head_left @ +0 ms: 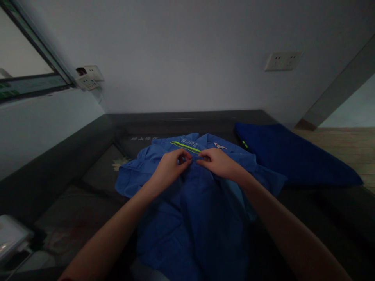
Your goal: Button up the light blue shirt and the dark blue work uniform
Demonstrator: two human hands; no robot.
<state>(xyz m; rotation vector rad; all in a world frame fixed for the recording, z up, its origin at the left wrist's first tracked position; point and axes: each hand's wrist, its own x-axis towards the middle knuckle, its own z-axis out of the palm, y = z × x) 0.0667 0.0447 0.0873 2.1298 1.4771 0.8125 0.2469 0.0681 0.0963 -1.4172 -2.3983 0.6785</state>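
A blue work jacket (216, 207) lies spread out in front of me, its collar end away from me. Across its chest run a yellow-green strip and the letters NJPC, with a small white-and-red badge on the right side. My left hand (174, 162) pinches the jacket's front edge near the middle, thumb against fingers. Close beside it, my right hand (216, 160) pinches the opposite edge of the front in the same way. A small gap separates the two hands' fingertips. Whether a button or snap sits between the fingers is too small to make out.
The jacket lies on a dark sofa-like surface (96, 168) against a white wall. A dark blue folded cloth or cushion (287, 156) lies to the right. At the lower left stands a white device (13, 238) with a cable. Wall sockets (283, 61) are above.
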